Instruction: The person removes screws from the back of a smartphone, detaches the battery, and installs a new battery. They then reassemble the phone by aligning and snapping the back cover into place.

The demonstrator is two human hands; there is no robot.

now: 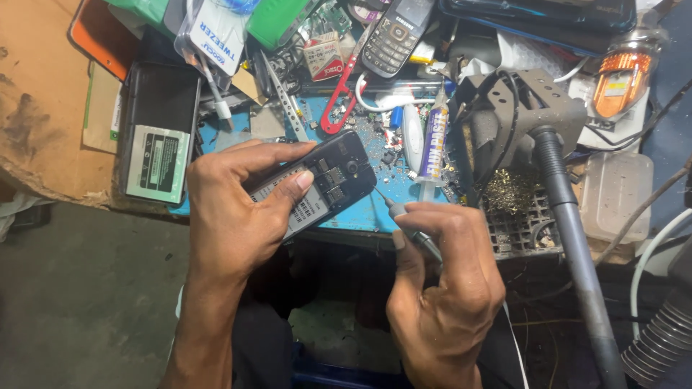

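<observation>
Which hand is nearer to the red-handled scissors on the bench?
Left. The left hand, holding the opened phone, sits just below the red-handled scissors; the right hand, gripping a thin tool, is lower and farther right.

I'm looking down on a cluttered workbench with a blue mat on top. Lying on it: red-handled scissors, a grey keypad phone, a tube of flux paste, a flat battery on a dark tray, metal tweezers, and a clear plastic box at the right. Cardboard covers the bench's left end.
</observation>
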